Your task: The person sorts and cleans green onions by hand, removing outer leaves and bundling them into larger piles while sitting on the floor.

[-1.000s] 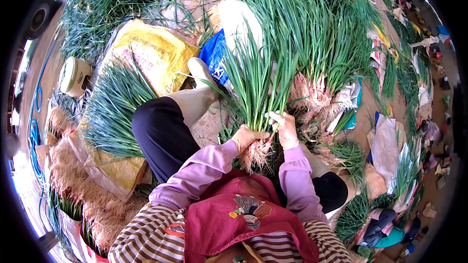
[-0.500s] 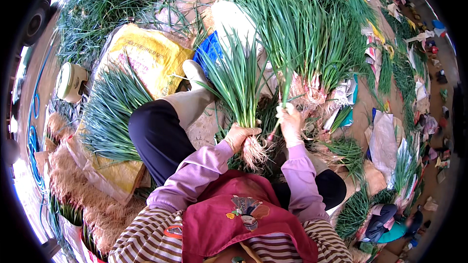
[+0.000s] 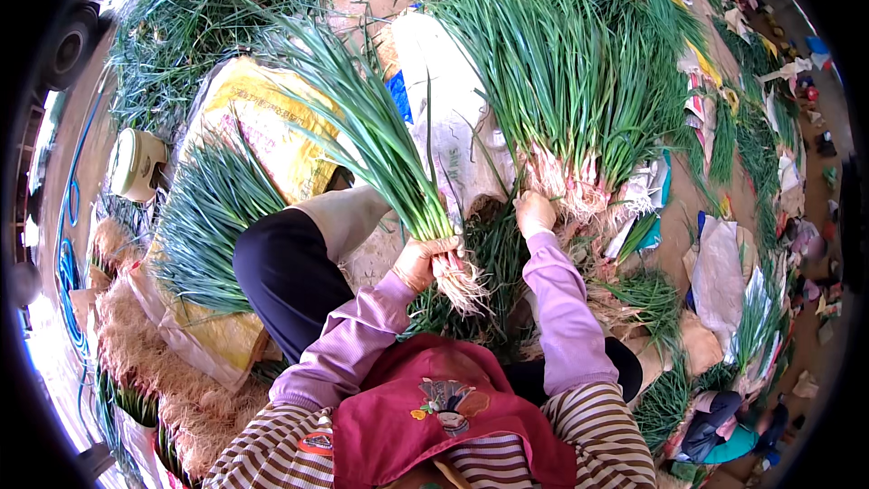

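My left hand (image 3: 424,260) is closed around a bunch of green onions (image 3: 385,140), just above their pale, stringy roots. The long green leaves lean up and to the left, over a yellow sack (image 3: 258,95). My right hand (image 3: 534,214) is closed beside the roots of a large heap of green onions (image 3: 570,72). A few thin green leaves show by its fingertips, but what it grips, if anything, cannot be made out. Between my hands, loose dark-green leaves (image 3: 484,258) lie low near my legs.
On the left lies another stack of green onions (image 3: 213,222), with a white bucket (image 3: 138,163) behind it and bundles with matted roots (image 3: 163,344) nearer me. A pale sack (image 3: 448,81) lies ahead. At the lower right, another person (image 3: 715,426) sits among more onions.
The bunch in my left hand has tilted left and come slightly nearer. My right hand no longer shows the single onion stalk it held upright, and has moved slightly toward the heap's roots.
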`<action>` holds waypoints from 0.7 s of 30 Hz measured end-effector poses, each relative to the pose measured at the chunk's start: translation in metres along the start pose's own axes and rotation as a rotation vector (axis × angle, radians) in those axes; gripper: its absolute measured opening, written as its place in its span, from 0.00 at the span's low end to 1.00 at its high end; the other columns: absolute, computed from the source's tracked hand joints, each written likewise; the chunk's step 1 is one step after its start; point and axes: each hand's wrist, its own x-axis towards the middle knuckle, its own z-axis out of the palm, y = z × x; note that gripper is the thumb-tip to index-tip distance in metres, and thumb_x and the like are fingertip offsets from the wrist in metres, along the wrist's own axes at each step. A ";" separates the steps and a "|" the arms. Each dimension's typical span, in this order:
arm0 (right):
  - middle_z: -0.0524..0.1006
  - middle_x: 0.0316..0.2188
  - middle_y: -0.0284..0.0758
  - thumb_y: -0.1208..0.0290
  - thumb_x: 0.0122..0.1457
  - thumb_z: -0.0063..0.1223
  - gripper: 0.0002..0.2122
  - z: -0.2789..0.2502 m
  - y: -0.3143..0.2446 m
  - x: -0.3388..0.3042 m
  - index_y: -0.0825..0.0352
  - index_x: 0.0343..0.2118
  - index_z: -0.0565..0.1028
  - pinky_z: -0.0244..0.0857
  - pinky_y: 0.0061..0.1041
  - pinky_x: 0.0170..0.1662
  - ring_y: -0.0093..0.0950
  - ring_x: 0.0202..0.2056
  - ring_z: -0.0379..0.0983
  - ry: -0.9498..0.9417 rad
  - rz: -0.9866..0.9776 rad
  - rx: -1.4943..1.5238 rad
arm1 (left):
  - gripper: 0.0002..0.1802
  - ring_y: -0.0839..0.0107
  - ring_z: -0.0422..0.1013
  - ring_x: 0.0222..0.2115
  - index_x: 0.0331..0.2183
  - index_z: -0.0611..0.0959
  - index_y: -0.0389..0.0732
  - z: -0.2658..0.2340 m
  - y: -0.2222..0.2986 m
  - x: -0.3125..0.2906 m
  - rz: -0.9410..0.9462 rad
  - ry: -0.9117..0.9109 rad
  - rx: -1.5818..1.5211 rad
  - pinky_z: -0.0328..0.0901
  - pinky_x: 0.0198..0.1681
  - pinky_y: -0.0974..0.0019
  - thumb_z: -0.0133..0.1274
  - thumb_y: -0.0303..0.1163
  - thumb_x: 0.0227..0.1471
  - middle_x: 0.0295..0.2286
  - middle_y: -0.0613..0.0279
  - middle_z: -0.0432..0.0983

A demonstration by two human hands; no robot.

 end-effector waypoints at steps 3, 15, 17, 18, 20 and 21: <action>0.77 0.24 0.41 0.63 0.53 0.50 0.11 -0.013 -0.015 -0.027 0.66 0.30 0.76 0.66 0.31 0.30 0.33 0.26 0.74 -0.146 -0.054 0.193 | 0.12 0.71 0.69 0.20 0.37 0.75 0.34 -0.014 -0.010 0.007 -0.098 0.069 0.003 0.67 0.24 0.68 0.53 0.23 0.47 0.21 0.60 0.72; 0.70 0.16 0.29 0.60 0.57 0.48 0.13 -0.051 -0.036 -0.101 0.66 0.32 0.76 0.61 0.17 0.22 0.18 0.17 0.64 -0.469 -0.087 0.999 | 0.06 0.72 0.69 0.14 0.27 0.80 0.30 0.009 -0.032 -0.003 -0.260 0.291 0.132 0.69 0.19 0.66 0.55 0.24 0.45 0.18 0.59 0.74; 0.71 0.15 0.30 0.54 0.53 0.54 0.17 -0.032 -0.059 -0.087 0.67 0.29 0.76 0.63 0.20 0.28 0.22 0.18 0.65 -0.342 -0.074 0.874 | 0.05 0.72 0.68 0.13 0.26 0.80 0.31 0.011 -0.032 -0.005 -0.220 0.314 0.168 0.68 0.18 0.67 0.56 0.24 0.44 0.18 0.59 0.74; 0.68 0.15 0.25 0.64 0.53 0.56 0.11 -0.009 -0.058 -0.075 0.69 0.26 0.75 0.53 0.17 0.20 0.15 0.16 0.59 -0.250 -0.217 0.806 | 0.05 0.71 0.68 0.13 0.25 0.80 0.31 0.010 -0.035 -0.004 -0.199 0.325 0.181 0.68 0.19 0.67 0.56 0.24 0.44 0.17 0.60 0.74; 0.69 0.15 0.26 0.67 0.53 0.55 0.10 -0.007 -0.077 -0.079 0.70 0.25 0.74 0.53 0.18 0.20 0.15 0.16 0.59 -0.207 -0.229 0.726 | 0.06 0.69 0.72 0.18 0.28 0.80 0.33 -0.003 -0.038 -0.003 -0.198 0.293 0.141 0.69 0.21 0.64 0.56 0.21 0.42 0.21 0.56 0.77; 0.69 0.14 0.26 0.69 0.53 0.54 0.08 -0.011 -0.077 -0.088 0.69 0.23 0.74 0.53 0.17 0.19 0.15 0.15 0.59 -0.321 -0.075 1.020 | 0.06 0.70 0.72 0.18 0.30 0.79 0.34 -0.007 -0.040 -0.004 -0.184 0.276 0.118 0.70 0.22 0.65 0.55 0.22 0.44 0.21 0.58 0.76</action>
